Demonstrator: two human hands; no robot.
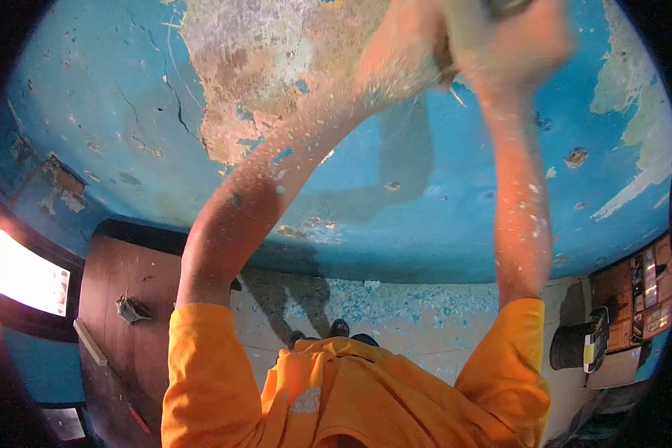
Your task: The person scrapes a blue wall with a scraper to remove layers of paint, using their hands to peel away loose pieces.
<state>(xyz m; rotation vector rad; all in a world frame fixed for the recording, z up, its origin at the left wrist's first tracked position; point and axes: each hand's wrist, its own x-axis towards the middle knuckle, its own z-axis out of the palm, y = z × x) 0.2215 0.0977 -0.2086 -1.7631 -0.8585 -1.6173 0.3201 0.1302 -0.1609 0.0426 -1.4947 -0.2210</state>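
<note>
Both my hands are raised together at the top, in front of a blue wall [336, 194] with peeling paint. My right hand [534, 45] is blurred and looks closed around something, with a dark part showing at its upper edge. My left hand [414, 45] is close beside it, its fingers smeared and partly hidden. A pale, greyish object [467, 30] lies between the hands, too blurred to name. A thin pale sliver [458, 97] shows just below them. Light flakes cover both forearms. Left of my hands, a large bare plaster patch [239, 67] is exposed.
Blue paint chips [381, 302] lie on the floor along the wall's foot. At the left is a brown surface [157, 269] with a small grey object [133, 308] and a long pale strip [89, 342]. A black chair [571, 345] and wooden cabinet [653, 284] stand right.
</note>
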